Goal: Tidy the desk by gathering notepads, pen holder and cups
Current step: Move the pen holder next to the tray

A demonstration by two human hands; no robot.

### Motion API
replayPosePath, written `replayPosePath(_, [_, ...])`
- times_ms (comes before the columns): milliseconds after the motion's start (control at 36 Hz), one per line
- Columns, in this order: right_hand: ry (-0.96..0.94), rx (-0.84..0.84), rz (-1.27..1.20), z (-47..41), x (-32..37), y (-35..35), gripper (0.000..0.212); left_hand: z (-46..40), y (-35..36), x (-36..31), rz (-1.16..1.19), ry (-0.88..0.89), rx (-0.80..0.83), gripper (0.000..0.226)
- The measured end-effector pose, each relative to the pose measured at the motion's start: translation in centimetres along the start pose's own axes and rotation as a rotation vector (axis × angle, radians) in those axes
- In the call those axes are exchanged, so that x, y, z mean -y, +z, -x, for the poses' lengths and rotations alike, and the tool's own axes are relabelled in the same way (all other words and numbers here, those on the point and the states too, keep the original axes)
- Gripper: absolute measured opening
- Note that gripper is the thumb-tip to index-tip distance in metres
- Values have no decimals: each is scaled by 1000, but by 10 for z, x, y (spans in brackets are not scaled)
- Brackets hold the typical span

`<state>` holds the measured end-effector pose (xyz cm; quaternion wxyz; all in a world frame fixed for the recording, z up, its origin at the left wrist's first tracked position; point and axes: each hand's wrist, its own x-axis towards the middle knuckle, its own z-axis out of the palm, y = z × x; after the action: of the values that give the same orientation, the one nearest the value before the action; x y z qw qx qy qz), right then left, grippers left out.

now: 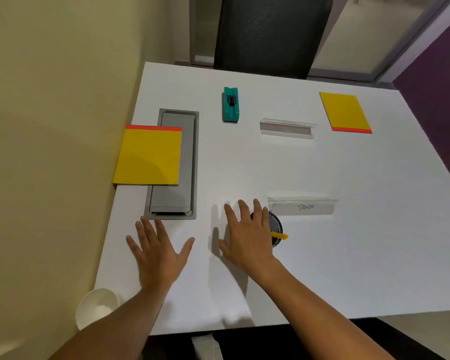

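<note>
While both hands spread flat, the pen holder (275, 231) sits just behind the right hand (247, 235).

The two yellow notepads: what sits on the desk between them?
In the head view, between the left notepad and the far right notepad lie the grey cable hatch, a green whiteboard eraser and a clear acrylic sign holder.

Matt white desk top (322, 255); clear glossy plastic name holder (303, 207); black mesh pen holder (276, 226); matt yellow paper notepad (148, 157)
</note>
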<state>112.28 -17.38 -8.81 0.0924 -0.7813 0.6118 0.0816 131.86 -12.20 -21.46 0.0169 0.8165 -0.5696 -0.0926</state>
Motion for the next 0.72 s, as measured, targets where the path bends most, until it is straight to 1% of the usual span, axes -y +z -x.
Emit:
replayPosePath(167, [144, 51, -23, 16, -27, -5, 85, 12, 6, 0, -39, 102, -5, 100])
replayPosePath(250, [195, 97, -95, 18, -38, -6, 95, 22, 11, -2, -39, 188, -1, 100])
replayPosePath(306, [215, 112, -145, 18, -43, -6, 98, 25, 12, -2, -29, 213, -8, 101])
replayPosePath(389, [228, 123, -177, 15, -49, -6, 98, 24, 12, -1, -25, 214, -17, 102])
replayPosePath(528, [221, 108, -193, 13, -53, -4, 91, 23, 13, -1, -16, 207, -5, 104])
replayPosePath(722, [168, 72, -255, 2, -49, -5, 93, 22, 13, -2, 4, 173, 19, 104])
